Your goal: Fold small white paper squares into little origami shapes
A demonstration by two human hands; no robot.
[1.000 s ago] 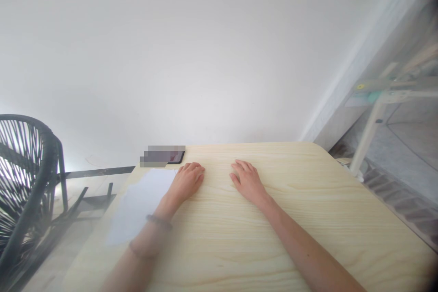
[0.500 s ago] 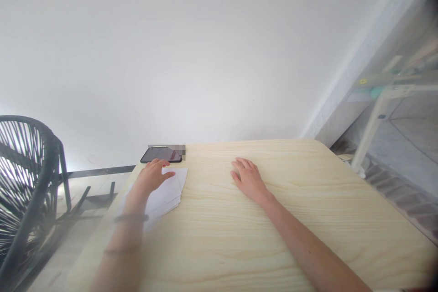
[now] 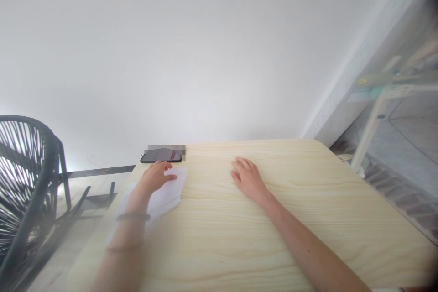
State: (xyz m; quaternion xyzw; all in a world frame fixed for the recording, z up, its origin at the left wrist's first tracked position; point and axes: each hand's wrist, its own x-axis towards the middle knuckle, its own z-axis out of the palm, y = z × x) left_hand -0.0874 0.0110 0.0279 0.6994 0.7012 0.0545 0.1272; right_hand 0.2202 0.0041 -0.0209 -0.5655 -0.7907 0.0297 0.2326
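Observation:
My left hand (image 3: 156, 177) is over a small stack of white paper sheets (image 3: 173, 191) on the left side of the table, thumb and fingers apart, with nothing in its grasp. Whether it touches the top sheet I cannot tell. Just beyond its fingertips lies a dark phone (image 3: 160, 155), screen up, partly covered by a blurred patch. My right hand (image 3: 248, 178) rests palm down on the pale wood-grain table (image 3: 219, 237), fingers stretched out and holding nothing. A dark band circles my left wrist.
Behind the table's far edge rises a white wall (image 3: 219, 54). To the left stands a dark woven chair (image 3: 44, 169). At the right is a white metal frame (image 3: 369, 132) with blurred items on it.
My left hand has shifted slightly to the right and nearer to me over the papers. My right hand, the papers and the phone stay in place.

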